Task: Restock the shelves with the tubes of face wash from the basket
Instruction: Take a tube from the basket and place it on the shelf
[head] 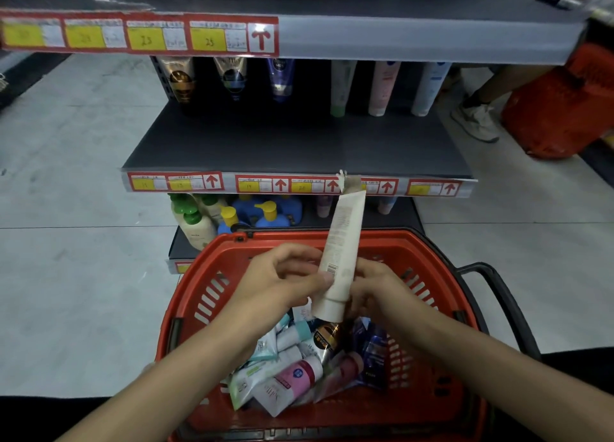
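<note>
Shelves (299, 142), left hand (282, 282), right hand (375, 288) holding tube (342, 242)

Basket (232, 259) sits near, tubes (289, 375) in it; shelf (299, 149) beyond carries 6 tubes along its far edge.

Dark shelf (299, 142), tubes (380, 86) apparently upright.

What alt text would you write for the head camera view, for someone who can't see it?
The left hand and right hand hold a cream tube, cap down, above a red basket holding a jumble of face wash tubes. Beyond it, a dark shelf carries a row of tubes standing at its back.
</note>
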Demonstrator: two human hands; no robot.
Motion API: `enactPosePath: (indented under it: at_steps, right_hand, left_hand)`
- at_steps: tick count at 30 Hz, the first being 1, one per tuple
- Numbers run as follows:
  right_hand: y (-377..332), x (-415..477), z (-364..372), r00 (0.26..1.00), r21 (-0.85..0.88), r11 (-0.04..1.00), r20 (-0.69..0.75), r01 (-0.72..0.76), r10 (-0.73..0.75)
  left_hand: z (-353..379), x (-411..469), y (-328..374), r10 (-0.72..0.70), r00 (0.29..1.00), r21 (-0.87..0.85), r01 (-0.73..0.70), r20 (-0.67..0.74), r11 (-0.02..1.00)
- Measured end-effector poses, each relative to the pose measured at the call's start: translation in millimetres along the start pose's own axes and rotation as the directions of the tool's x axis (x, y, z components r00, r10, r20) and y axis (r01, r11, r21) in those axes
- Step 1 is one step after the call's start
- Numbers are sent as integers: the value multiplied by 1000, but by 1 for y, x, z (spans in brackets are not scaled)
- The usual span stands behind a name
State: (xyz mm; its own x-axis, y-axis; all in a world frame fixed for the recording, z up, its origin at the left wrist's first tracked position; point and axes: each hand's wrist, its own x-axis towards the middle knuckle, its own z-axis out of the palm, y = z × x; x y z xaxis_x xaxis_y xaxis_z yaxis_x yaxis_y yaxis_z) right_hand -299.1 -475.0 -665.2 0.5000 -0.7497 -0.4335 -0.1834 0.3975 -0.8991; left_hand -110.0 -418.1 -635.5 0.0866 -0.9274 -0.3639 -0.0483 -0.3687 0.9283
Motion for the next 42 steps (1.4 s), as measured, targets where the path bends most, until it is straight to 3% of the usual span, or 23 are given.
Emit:
enactPosePath:
  at_steps: [4, 11, 15, 21, 28, 35, 38, 42]
  right_hand:
    - [-7, -5, 2, 999, -35, 998, -18, 51, -51]
    - [-15, -23, 22, 940, -199, 945, -174, 259, -294]
    - [-14, -26, 29, 893, -333, 896, -237, 294, -382]
    - [-22, -31, 30, 825, -493, 806, -269, 326, -498]
    - [-22, -30, 34, 783, -634, 697, -225, 334, -580]
    - [-36, -37, 33, 789, -525, 755, -228, 394, -570]
    - [-52, -41, 30, 814, -401, 809, -214, 431, -540]
    - [-81, -47, 32, 798, -356, 791, -171, 497, -578]
  left_hand:
    - [-1, 1, -1, 42, 999, -69, -42, -5, 997]
    - [0, 0, 1, 83, 996, -152, -85, -18, 985]
    - [-2, 2, 0, 89, 995, -172, -95, -42, 981]
    - [-6, 3, 2, 117, 992, -211, -105, 44, 972]
    - [1, 0, 4, 173, 981, -217, -152, 83, 964]
    - [-3, -8, 13, 264, 964, -202, -256, 15, 945]
    - [-7, -15, 28, 335, 938, -98, -343, -84, 934]
    - [-13, -22, 53, 476, 862, 46, -476, -175, 878]
